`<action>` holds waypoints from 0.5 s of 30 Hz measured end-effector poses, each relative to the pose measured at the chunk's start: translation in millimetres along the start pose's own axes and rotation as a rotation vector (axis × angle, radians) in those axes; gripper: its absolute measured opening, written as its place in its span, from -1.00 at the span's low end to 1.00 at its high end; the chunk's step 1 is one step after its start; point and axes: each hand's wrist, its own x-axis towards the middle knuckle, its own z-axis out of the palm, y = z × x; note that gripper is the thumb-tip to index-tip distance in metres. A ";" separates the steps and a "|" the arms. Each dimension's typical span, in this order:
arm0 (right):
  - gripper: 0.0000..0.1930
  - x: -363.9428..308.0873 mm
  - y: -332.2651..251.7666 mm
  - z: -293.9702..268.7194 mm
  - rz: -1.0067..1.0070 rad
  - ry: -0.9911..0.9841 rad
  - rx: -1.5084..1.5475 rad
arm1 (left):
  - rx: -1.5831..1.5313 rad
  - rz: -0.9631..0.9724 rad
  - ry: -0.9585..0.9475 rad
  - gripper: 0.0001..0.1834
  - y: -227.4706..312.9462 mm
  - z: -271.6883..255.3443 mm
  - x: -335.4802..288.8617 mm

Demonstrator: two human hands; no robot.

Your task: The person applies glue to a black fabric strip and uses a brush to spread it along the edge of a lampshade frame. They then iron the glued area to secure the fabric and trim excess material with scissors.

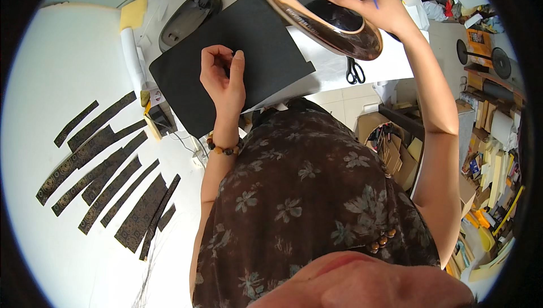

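My right hand [386, 7] grips a clothes iron [331, 22] by its handle. The iron is dark with a copper-coloured trim, tilted and raised over the table's right part. A black sheet [271, 48], cloth or paper, lies on the table in front of me, its lower left corner hanging past the edge. Over its middle is my left hand [223, 85], the fingers curled in and the thumb up against them. What those fingers hold, if anything, is hidden. Beyond the sheet's upper left edge sits a dark oval base [189, 21], shaped like an iron stand.
Black-handled scissors [354, 72] lie at the table's near edge, below the iron. Patterned dark fabric strips [107, 164] are spread over a white surface at left. A white roll [132, 59] lies by the table's left side. Cluttered shelves [492, 155] and boxes stand at right.
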 end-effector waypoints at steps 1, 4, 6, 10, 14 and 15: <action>-0.59 4.8 -16.6 -5.0 -0.022 -0.035 0.079 | -0.008 -0.001 0.004 -0.82 -0.1 0.9 0.2; -0.50 20.3 -54.7 -5.3 -0.042 -0.114 0.066 | 0.011 0.015 0.013 -0.83 -1.8 -0.8 0.1; -0.48 27.7 -47.5 -6.6 -0.079 -0.152 -0.052 | 0.016 0.011 0.010 -0.83 -2.1 -1.8 -0.3; -0.47 44.6 -51.4 -26.0 -0.122 -0.204 -0.250 | 0.002 0.001 0.042 -0.85 -0.6 -3.3 -1.3; -0.51 47.3 -83.9 -41.8 -0.173 -0.157 -0.387 | -0.048 -0.029 0.035 -0.90 3.2 4.7 0.1; -0.57 55.5 -80.9 -27.7 -0.306 -0.106 -0.317 | -0.041 -0.023 0.055 -0.91 -0.2 0.5 -0.9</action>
